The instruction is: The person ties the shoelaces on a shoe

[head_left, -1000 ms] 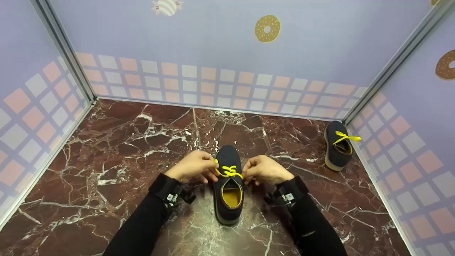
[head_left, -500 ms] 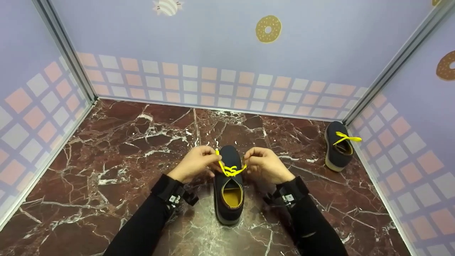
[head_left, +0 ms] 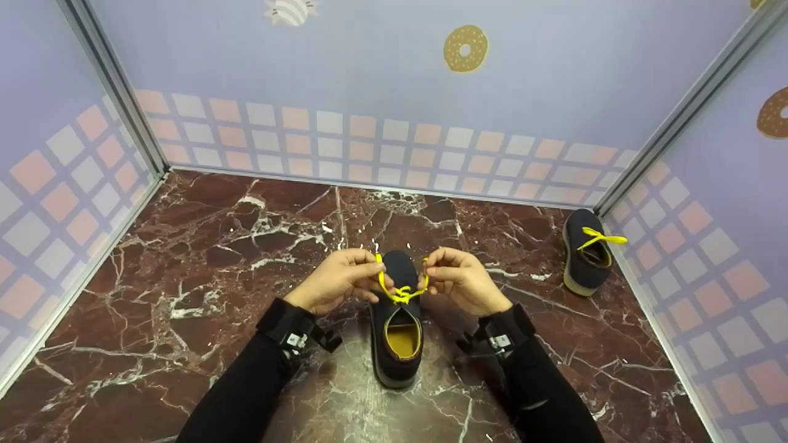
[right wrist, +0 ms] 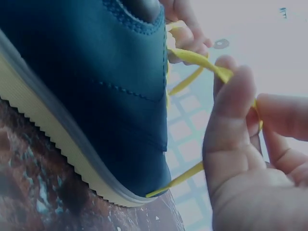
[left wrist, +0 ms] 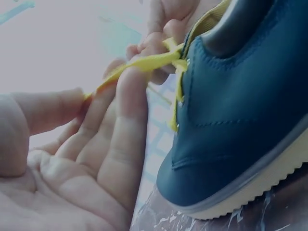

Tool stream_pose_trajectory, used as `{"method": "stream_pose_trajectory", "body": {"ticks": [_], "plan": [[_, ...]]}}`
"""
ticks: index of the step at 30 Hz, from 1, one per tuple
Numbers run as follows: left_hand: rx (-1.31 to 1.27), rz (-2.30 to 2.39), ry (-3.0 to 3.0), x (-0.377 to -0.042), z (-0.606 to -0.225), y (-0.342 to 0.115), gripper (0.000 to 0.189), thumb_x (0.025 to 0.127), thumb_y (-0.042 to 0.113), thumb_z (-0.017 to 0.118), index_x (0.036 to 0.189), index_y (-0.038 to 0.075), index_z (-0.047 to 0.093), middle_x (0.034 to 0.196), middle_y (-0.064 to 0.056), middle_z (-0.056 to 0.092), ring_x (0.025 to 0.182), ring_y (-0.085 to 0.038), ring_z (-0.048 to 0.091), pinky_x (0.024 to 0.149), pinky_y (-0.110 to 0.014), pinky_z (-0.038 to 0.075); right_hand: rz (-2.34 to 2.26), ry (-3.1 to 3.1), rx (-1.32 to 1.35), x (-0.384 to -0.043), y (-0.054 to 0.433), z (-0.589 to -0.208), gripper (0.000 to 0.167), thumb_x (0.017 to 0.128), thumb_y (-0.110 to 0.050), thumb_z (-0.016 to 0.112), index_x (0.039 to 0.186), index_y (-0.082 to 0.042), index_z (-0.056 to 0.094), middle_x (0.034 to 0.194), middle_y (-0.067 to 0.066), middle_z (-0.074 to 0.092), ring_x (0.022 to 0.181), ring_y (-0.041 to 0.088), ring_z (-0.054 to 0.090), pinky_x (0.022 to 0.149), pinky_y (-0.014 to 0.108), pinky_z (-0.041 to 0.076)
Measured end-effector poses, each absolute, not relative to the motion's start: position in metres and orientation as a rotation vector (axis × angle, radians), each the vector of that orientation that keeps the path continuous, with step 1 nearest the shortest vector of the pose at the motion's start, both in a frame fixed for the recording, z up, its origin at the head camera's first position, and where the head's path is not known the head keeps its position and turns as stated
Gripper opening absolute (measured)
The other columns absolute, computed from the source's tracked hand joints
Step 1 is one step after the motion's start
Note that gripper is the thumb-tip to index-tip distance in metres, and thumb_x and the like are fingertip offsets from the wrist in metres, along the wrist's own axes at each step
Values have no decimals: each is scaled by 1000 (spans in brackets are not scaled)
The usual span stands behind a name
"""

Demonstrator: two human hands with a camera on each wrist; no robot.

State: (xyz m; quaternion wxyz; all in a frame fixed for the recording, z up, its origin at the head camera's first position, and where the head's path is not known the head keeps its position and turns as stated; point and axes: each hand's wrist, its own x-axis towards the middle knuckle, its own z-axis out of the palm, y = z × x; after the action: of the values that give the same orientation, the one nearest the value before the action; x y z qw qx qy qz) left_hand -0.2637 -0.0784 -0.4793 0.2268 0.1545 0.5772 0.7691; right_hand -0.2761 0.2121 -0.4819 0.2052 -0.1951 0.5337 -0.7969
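A dark blue shoe (head_left: 399,266) stands upright on the floor between the hands, its toe pointing away. Yellow shoelace (head_left: 402,296) crosses its eyelets, and an end rises to each side. On the left side the left hand (head_left: 338,280) pinches one lace end between thumb and fingers. Opposite it, the right hand (head_left: 465,280) pinches the other end. In the left wrist view the lace (left wrist: 149,62) runs taut from the eyelets over the fingers. The right wrist view shows the lace (right wrist: 192,57) passing over a fingertip towards the thumb.
A second dark shoe (head_left: 588,258) with a tied yellow bow stands near the right wall. Reddish-brown marbled floor (head_left: 246,369) surrounds the shoe. Lilac panels with a checked border, such as the back wall (head_left: 369,61), enclose the space on three sides.
Both hands have moved up and away from the body, drawing the lace ends up from the shoe's sides towards the toe. The shoe has stayed in place.
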Motion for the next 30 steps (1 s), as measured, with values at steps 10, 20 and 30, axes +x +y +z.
{"method": "stream_pose_trajectory", "body": {"ticks": [10,20,30], "plan": [[512,2016,1553,-270,-488,-91,17,113,2,59,99,6,67,94,-13,79,96,-28,83,75,-33,68,-2014,1692,-500,-278,214,-483,12,102,12,62,111,5,65,94,17,70,74,18,71,59,22,53],[561,1983,1528,-272,-496,-98,15,114,2,58,100,5,65,93,-11,74,100,-29,82,76,-31,67,-1877,1805,-511,-281,220,-488,13,101,11,63,113,7,65,90,14,71,72,19,69,56,25,46],[438,2025,1607,-269,-491,-86,15,112,2,61,98,4,66,89,-10,72,88,-25,81,70,-31,66,-1927,1830,-526,-280,219,-484,12,101,8,66,112,9,66,93,19,73,72,19,70,54,24,45]]}}
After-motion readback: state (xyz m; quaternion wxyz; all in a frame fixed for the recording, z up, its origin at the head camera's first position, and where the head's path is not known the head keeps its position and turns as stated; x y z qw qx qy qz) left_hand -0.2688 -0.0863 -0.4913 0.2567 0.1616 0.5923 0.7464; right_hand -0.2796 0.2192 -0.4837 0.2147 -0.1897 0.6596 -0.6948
